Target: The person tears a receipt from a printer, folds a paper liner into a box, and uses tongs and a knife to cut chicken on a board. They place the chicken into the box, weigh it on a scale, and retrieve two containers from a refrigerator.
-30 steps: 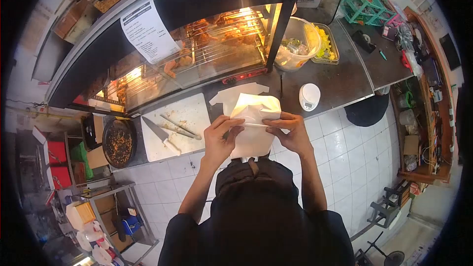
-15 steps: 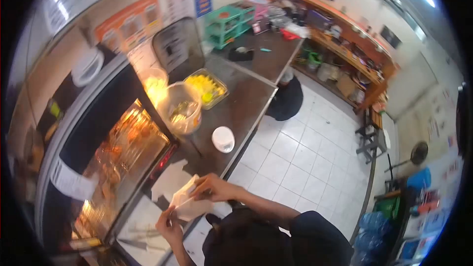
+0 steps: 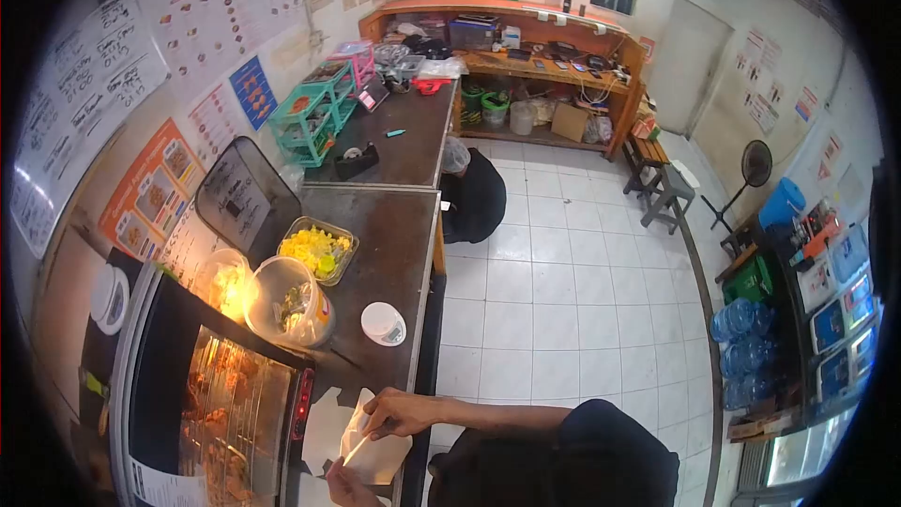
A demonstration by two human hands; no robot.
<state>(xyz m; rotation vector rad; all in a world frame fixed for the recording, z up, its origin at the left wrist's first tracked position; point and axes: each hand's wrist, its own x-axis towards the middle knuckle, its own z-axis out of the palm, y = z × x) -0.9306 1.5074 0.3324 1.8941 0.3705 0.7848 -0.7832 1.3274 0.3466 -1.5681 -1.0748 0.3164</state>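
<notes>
A pale, unfolded paper carton (image 3: 383, 455) lies at the bottom, at the near end of the dark counter. My right hand (image 3: 392, 413) pinches its upper edge, fingers closed. Lower down, my left hand (image 3: 347, 486) holds the carton's lower left edge and is partly cut off by the frame. Another flat pale carton piece (image 3: 324, 427) shows just left of it. Beside them stands the lit glass warmer (image 3: 230, 394) with browned food on racks. Farther up the counter are a round white scale (image 3: 383, 324) and a clear bucket (image 3: 291, 305) of small packets.
A tray of yellow packets (image 3: 317, 249), a tape dispenser (image 3: 357, 161) and green baskets (image 3: 305, 117) stand farther along the counter (image 3: 375, 216). A person (image 3: 477, 190) in dark clothes and a hair cover crouches beside it. Stools (image 3: 668, 197) and water bottles (image 3: 746, 347) are at right.
The view has turned and shifted, so the counter now runs more upright. Both hands stay on the carton, which is seen more flatly and more opened out.
</notes>
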